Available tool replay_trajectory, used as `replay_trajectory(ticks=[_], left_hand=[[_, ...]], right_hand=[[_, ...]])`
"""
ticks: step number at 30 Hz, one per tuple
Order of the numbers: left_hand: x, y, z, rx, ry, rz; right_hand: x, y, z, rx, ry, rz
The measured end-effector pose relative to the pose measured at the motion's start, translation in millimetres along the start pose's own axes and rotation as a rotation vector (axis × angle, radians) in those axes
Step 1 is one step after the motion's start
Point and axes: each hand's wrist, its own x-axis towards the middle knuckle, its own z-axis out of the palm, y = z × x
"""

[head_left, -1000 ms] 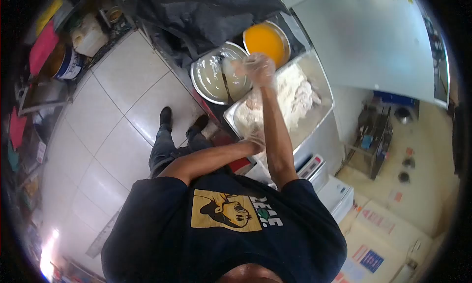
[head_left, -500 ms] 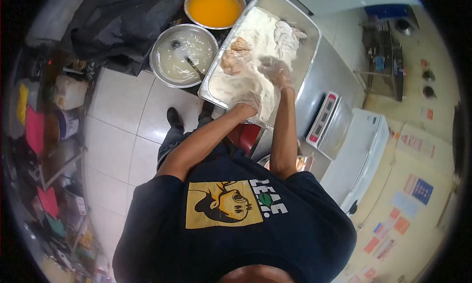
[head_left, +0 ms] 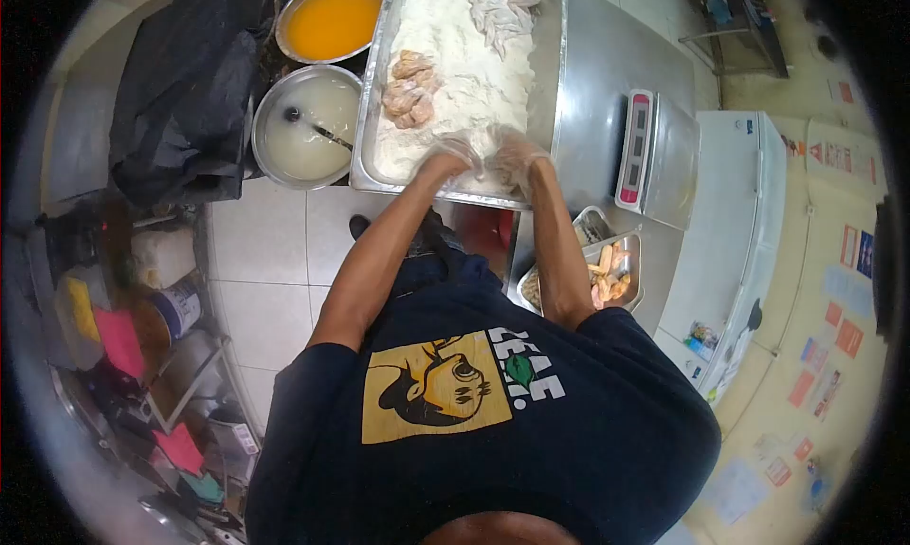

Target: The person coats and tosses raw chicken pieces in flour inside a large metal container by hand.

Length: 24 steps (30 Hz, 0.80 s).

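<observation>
Metal tray (head_left: 547, 90): smooth, straight-sided, stood end-on, apparently for easy two-handed reach.
Near end: clear-gloved left hand (head_left: 457, 154) and right hand (head_left: 518, 151) rested, seemingly half-curled, in powdery flour (head_left: 474, 95); any hold couldn't be told.
Left side: lumpy tan meat (head_left: 409, 92) lay on the flour.
Far right: flour-coated pieces (head_left: 500, 19), ragged.

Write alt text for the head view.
Gloved left hand and right hand are at the near end of a metal tray of white powder, meat pieces beyond them. An orange-liquid bowl and a cloudy-liquid bowl stand to the left.
</observation>
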Motion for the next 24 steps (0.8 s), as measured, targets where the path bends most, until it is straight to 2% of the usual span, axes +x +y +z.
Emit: replay_trajectory(ticks=[1, 2, 3, 4, 5, 6, 7, 9, 10, 11, 13, 14, 15, 17, 18, 19, 21, 23, 24], left_hand=[[-8, 3, -10, -0.170, -0.020, -0.062], [-12, 15, -17, 0.023, -0.011, -0.191], [-8, 7, -14, 0.036, -0.020, -0.189], [-2, -7, -7, 0.060, -0.042, -0.100], [6, -17, 0, 0.082, -0.060, -0.007], [14, -18, 1, 0.095, -0.065, 0.001], [14, -15, 2, 0.128, -0.079, 0.007], [13, -10, 3, 0.160, -0.087, 0.021], [12, -8, 5, 0.170, -0.080, 0.025], [11, -7, 5, 0.168, -0.071, 0.031], [8, -6, 3, 0.121, -0.031, 0.042], [4, -6, 1, 0.069, -0.003, 0.047], [-3, -8, -3, -0.006, 0.033, 0.055], [-14, -14, -11, -0.189, 0.092, 0.067], [-22, -16, -14, -0.272, 0.132, 0.086], [-29, -12, -26, -0.370, -0.006, -0.029], [-32, -6, -33, -0.319, -0.075, -0.040], [-30, -3, -32, -0.027, -0.027, 0.014], [-30, 0, -32, -0.023, -0.031, 0.018]], right_hand=[[-4, 2, -2, 0.012, 0.002, 0.005], [-7, 4, -5, 0.023, 0.027, 0.020], [-11, 4, -5, 0.037, 0.052, 0.037], [-15, 5, 3, 0.054, 0.054, 0.047], [-19, 5, 12, 0.036, -0.045, 0.077], [-19, 5, 19, 0.015, -0.140, 0.103], [-15, 10, 29, 0.022, -0.132, 0.108], [-4, 11, 43, 0.075, 0.032, 0.118], [-25, -26, 4, 0.134, -0.160, 0.262], [-16, -12, 17, 0.143, -0.142, 0.257], [10, 28, 50, 0.069, -0.007, 0.103], [17, 26, 45, -0.021, -0.151, 0.039], [9, 21, 37, -0.019, -0.142, 0.037], [-23, 6, 19, 0.385, 0.095, 0.016], [-4, 27, 35, 0.394, 0.096, 0.016], [33, 65, 63, -0.119, 0.028, -0.131], [32, 71, 69, -0.626, -0.040, -0.264], [-20, 19, 25, 0.208, 0.441, 0.086], [-18, 17, 28, 0.212, 0.445, 0.090]])
